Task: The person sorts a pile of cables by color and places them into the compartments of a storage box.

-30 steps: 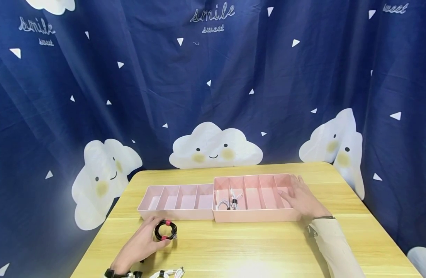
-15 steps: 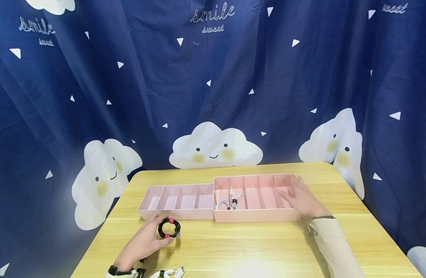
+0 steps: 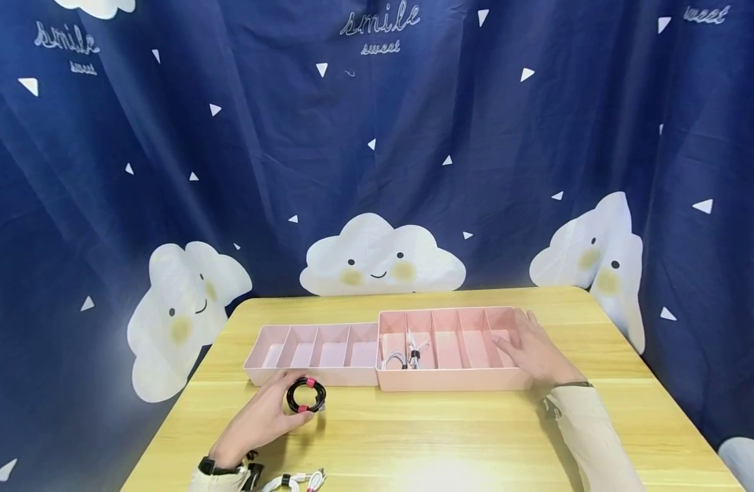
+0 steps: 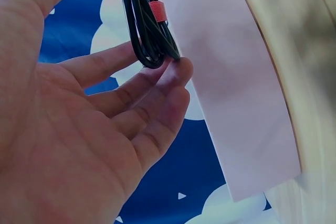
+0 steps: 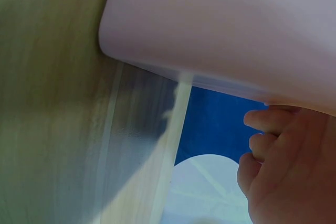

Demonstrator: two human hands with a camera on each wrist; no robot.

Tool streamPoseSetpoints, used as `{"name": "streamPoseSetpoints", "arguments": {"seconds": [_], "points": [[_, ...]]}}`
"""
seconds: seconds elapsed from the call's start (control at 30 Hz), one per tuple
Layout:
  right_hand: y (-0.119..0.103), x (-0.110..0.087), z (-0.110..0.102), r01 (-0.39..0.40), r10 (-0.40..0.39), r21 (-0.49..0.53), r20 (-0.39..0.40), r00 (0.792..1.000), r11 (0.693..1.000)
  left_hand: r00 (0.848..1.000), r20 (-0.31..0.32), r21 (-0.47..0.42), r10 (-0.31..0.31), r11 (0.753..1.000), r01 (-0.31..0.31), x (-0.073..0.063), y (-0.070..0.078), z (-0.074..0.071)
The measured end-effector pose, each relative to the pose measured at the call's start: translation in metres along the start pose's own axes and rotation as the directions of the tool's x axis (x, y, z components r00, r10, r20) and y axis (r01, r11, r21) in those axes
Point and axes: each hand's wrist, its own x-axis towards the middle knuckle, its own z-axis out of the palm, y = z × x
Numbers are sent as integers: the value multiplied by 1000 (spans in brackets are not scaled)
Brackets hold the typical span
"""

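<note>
In the head view my left hand (image 3: 262,417) pinches a coiled black cable (image 3: 290,396) with pinkish-red straps, held in front of the lilac divided box (image 3: 315,376). The left wrist view shows the coil (image 4: 137,30) at the fingertips, beside the box's pale wall (image 4: 231,87). At the pink divided box (image 3: 450,380), my right hand (image 3: 539,355) grips the right end, thumb over the rim and fingers along the outside. In the right wrist view several fingers of that hand (image 5: 294,156) are bent beside the box wall (image 5: 210,30).
Two tied light cables, a grey-white coil (image 3: 394,359) and a white bundle (image 3: 415,355), lie in the pink box's left compartments. More white cable (image 3: 297,480) lies at the wooden table's (image 3: 413,437) front. A dark blue curtain (image 3: 377,171) hangs behind.
My left hand has moved slightly right and away from me with the black cable, closer to the lilac box. The right hand has stayed at the pink box. The head view has tilted slightly.
</note>
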Motion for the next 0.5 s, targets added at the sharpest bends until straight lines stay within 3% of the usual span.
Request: {"name": "streamPoseSetpoints", "arguments": {"seconds": [0.5], "points": [[-3, 0, -2, 11, -11, -22, -5, 1000, 1000, 1000, -2, 12, 0, 1000, 0, 11, 8, -3]]}}
